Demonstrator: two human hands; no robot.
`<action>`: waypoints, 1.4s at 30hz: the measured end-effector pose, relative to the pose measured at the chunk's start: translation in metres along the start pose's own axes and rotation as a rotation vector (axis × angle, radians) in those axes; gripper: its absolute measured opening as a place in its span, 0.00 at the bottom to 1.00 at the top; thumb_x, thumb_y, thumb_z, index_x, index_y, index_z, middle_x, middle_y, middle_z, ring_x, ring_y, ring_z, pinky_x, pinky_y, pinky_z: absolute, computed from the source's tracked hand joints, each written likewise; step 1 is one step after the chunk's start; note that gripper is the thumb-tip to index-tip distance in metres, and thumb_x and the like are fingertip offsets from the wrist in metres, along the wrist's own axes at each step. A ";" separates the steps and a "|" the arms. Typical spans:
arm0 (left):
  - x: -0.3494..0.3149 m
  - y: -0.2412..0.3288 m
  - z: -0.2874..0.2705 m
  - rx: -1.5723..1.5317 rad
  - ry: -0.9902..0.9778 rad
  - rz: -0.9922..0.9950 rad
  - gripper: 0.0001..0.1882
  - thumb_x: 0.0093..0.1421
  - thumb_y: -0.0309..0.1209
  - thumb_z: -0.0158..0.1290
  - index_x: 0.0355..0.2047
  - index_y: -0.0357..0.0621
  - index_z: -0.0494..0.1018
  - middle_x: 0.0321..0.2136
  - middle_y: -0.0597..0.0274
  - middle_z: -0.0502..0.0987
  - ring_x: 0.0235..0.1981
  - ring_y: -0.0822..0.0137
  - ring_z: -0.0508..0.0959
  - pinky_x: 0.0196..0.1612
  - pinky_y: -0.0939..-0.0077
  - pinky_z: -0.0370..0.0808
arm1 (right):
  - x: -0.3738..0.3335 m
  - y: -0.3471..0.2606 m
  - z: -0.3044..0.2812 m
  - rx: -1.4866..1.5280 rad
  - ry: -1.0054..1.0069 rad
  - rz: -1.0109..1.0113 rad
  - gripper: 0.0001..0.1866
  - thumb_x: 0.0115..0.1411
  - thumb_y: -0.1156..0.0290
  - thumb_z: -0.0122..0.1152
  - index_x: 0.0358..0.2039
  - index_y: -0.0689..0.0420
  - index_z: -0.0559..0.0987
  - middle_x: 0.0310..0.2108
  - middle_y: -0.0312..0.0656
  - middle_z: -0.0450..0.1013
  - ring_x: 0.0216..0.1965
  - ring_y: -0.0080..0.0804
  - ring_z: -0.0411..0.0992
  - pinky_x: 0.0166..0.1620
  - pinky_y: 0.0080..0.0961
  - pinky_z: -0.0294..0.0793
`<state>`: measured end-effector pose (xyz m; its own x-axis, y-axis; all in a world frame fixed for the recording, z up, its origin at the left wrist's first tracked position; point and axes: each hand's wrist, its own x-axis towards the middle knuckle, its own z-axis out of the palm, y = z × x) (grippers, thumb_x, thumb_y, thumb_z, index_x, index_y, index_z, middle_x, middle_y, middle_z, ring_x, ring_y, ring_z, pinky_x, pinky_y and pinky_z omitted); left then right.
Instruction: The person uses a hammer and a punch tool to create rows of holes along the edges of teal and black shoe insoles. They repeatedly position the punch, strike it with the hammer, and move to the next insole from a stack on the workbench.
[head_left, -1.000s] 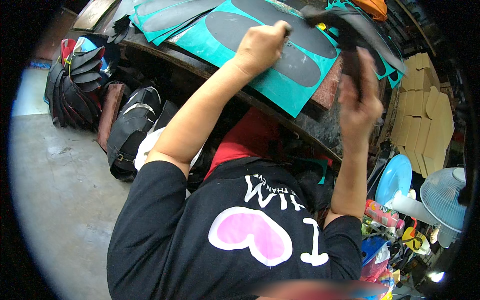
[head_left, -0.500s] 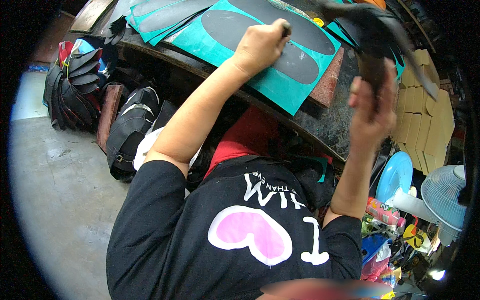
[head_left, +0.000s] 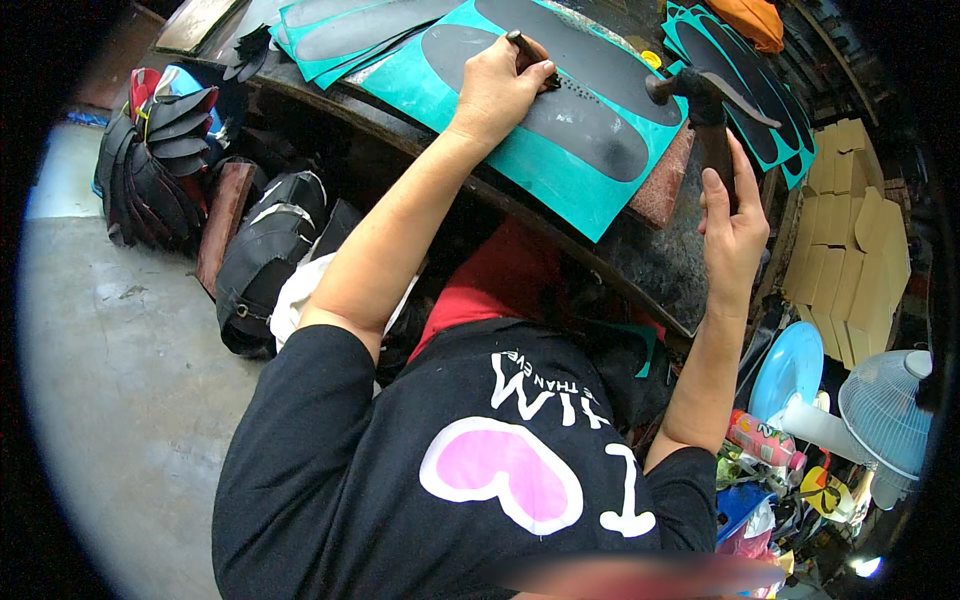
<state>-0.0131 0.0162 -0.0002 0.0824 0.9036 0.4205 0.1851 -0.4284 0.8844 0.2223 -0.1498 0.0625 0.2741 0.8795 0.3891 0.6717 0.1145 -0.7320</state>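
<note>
My left hand (head_left: 490, 95) is closed round a short dark punch (head_left: 515, 38), its lower end on a black sole-shaped oval (head_left: 605, 140). Small marks dot the oval in a line beside the fingers. The oval lies on a teal sheet (head_left: 580, 205), with another black oval (head_left: 570, 45) on its far side. Off to the right, my right hand (head_left: 735, 240) grips the dark handle of a hammer (head_left: 700, 88), held above the table. The hammer head is apart from the punch, and its curved claw points right.
Under the sheet is a reddish slab (head_left: 665, 185) on the dark worktable (head_left: 670, 270). More teal sheets with black ovals (head_left: 745, 95) lie right and far left. Cardboard boxes (head_left: 840, 240) and a fan (head_left: 885, 410) stand right. Bundled black pieces (head_left: 150, 180) sit left on the floor.
The hammer, blurred and farther right before, has come left and shows sharply. My left hand has shifted left along the oval with the punch, uncovering the line of marks.
</note>
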 end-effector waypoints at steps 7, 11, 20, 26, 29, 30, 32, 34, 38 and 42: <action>-0.002 0.011 0.003 0.226 -0.015 0.121 0.10 0.60 0.29 0.61 0.36 0.36 0.76 0.28 0.51 0.83 0.30 0.61 0.84 0.36 0.70 0.80 | -0.001 -0.042 -0.006 0.410 0.114 -0.241 0.26 0.66 0.67 0.62 0.63 0.57 0.71 0.47 0.36 0.78 0.28 0.17 0.70 0.31 0.17 0.70; -0.009 0.018 0.014 0.665 -0.102 0.477 0.11 0.60 0.31 0.59 0.38 0.39 0.72 0.29 0.45 0.80 0.33 0.45 0.82 0.35 0.61 0.79 | 0.003 -0.037 0.023 0.022 0.006 -0.280 0.25 0.65 0.67 0.62 0.62 0.50 0.72 0.51 0.48 0.77 0.46 0.37 0.77 0.46 0.28 0.75; 0.001 0.004 0.005 0.032 -0.106 0.007 0.07 0.62 0.25 0.59 0.37 0.34 0.75 0.32 0.56 0.83 0.33 0.70 0.84 0.40 0.77 0.81 | 0.001 -0.012 -0.004 0.120 0.003 -0.007 0.23 0.65 0.67 0.62 0.61 0.49 0.75 0.43 0.36 0.79 0.30 0.20 0.73 0.34 0.20 0.72; -0.002 0.010 0.006 0.207 -0.135 0.167 0.07 0.62 0.26 0.59 0.38 0.35 0.75 0.32 0.58 0.83 0.33 0.72 0.83 0.39 0.77 0.81 | -0.005 -0.052 -0.008 0.307 0.167 -0.312 0.25 0.66 0.70 0.61 0.64 0.54 0.71 0.33 0.33 0.75 0.23 0.12 0.63 0.26 0.11 0.63; 0.000 0.008 0.005 0.057 -0.154 0.027 0.08 0.62 0.26 0.59 0.38 0.35 0.75 0.32 0.58 0.83 0.33 0.73 0.83 0.38 0.77 0.81 | -0.009 -0.054 0.003 0.349 0.168 -0.325 0.27 0.65 0.71 0.61 0.65 0.56 0.69 0.33 0.33 0.75 0.24 0.12 0.63 0.27 0.11 0.64; 0.001 0.006 0.005 0.029 -0.143 0.039 0.08 0.62 0.26 0.59 0.38 0.35 0.75 0.32 0.58 0.83 0.33 0.73 0.82 0.38 0.77 0.81 | -0.010 -0.052 0.005 0.358 0.119 -0.308 0.28 0.65 0.71 0.61 0.65 0.56 0.69 0.33 0.34 0.76 0.24 0.12 0.63 0.27 0.11 0.64; 0.003 0.004 0.004 0.004 -0.161 -0.025 0.08 0.62 0.27 0.59 0.38 0.35 0.75 0.31 0.58 0.83 0.33 0.73 0.82 0.38 0.78 0.80 | -0.010 -0.047 0.004 0.371 0.107 -0.235 0.27 0.66 0.71 0.61 0.65 0.57 0.69 0.34 0.34 0.76 0.24 0.12 0.63 0.27 0.11 0.64; 0.003 0.005 0.005 0.116 -0.156 0.082 0.09 0.62 0.27 0.60 0.39 0.35 0.75 0.31 0.58 0.83 0.32 0.71 0.83 0.38 0.75 0.81 | -0.009 -0.044 -0.001 0.396 0.117 -0.219 0.26 0.66 0.71 0.60 0.65 0.56 0.69 0.36 0.35 0.76 0.24 0.11 0.62 0.26 0.10 0.63; -0.004 0.015 0.011 0.356 -0.164 0.360 0.09 0.61 0.28 0.59 0.38 0.37 0.73 0.30 0.50 0.82 0.32 0.56 0.84 0.36 0.67 0.80 | -0.006 -0.039 0.000 0.353 0.142 -0.268 0.25 0.66 0.70 0.60 0.63 0.57 0.71 0.45 0.40 0.78 0.31 0.21 0.74 0.34 0.18 0.73; -0.009 0.020 0.021 0.640 -0.198 0.537 0.10 0.61 0.29 0.59 0.38 0.38 0.72 0.30 0.46 0.81 0.31 0.50 0.83 0.34 0.63 0.79 | -0.002 -0.022 0.023 -0.071 -0.049 -0.198 0.24 0.64 0.66 0.62 0.61 0.47 0.73 0.50 0.52 0.77 0.49 0.45 0.79 0.47 0.35 0.77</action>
<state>0.0103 -0.0006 0.0098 0.4753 0.5891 0.6536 0.5839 -0.7668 0.2665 0.1913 -0.1438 0.0648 0.0990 0.8645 0.4927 0.7567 0.2561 -0.6015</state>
